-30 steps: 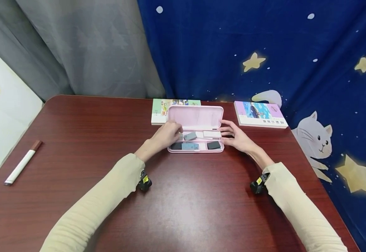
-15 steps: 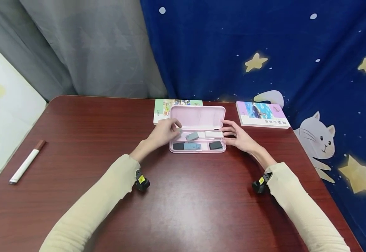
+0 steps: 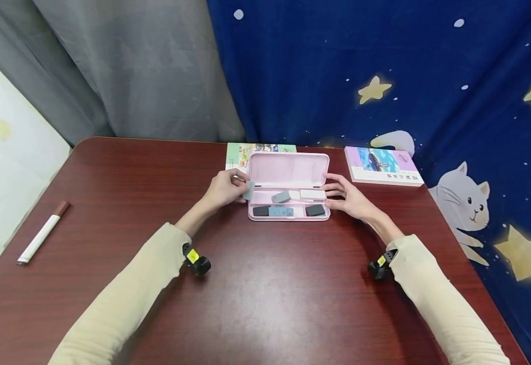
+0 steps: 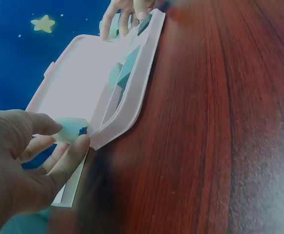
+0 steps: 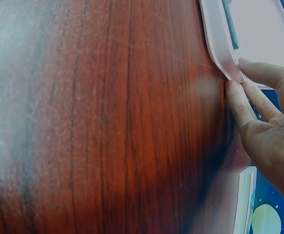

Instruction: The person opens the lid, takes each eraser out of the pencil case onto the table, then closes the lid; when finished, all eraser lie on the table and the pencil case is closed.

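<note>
An open pink pencil case point(image 3: 289, 170) lies on the table, its lid tipped back. At its left end my left hand point(image 3: 224, 190) pinches a pale blue-grey eraser point(image 4: 70, 128) between thumb and fingertips, just beside the case. Around the case's right end, my right hand point(image 3: 349, 200) has its thumb over the rim and fingers against the outer side, as the right wrist view shows. Inside the case are a grey eraser point(image 3: 281, 197), a white eraser point(image 3: 313, 194), a blue eraser with a dark end point(image 3: 280, 211) and a dark block point(image 3: 315, 210).
A green-covered book point(image 3: 238, 154) lies partly behind the case. Another book, with a purple cover point(image 3: 384, 165), is at the back right. A white marker with a brown cap point(image 3: 41, 235) lies far left. Curtains point(image 3: 292, 76) hang behind the table's back edge.
My left hand has lifted the eraser out of the case's upper left compartment and moved left with it. The right hand stays at the case's right end.
</note>
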Tool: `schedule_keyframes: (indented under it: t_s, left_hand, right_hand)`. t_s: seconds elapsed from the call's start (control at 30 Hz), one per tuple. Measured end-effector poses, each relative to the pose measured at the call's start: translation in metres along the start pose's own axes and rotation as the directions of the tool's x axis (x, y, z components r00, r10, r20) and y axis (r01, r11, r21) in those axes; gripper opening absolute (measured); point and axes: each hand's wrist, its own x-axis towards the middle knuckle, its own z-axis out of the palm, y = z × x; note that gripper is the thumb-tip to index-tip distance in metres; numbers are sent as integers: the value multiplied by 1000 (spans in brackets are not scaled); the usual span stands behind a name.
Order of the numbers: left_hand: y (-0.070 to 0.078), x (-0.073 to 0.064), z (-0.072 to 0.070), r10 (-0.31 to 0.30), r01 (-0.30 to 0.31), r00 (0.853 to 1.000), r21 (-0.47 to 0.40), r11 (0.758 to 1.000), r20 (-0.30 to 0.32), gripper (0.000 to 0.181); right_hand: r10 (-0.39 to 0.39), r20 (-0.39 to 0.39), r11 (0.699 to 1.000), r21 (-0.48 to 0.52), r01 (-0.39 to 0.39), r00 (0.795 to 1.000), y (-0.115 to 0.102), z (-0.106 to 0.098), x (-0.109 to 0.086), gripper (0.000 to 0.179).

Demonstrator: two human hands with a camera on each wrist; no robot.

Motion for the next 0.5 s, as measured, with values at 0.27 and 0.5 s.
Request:
schedule_keyframes:
  t_s: [0.27,0.5]
  left_hand:
    - [-9,-8,-10,-117,117,993,-147,982,10,22]
    - [-16,-10,-8,-123,120,992,-114,986,-24,19]
  right_hand:
    - [6,3,999,-37,-5,1000,3,-1,2,73]
    - [3,-2,999,-47,-3,1000,4,-1,2,72]
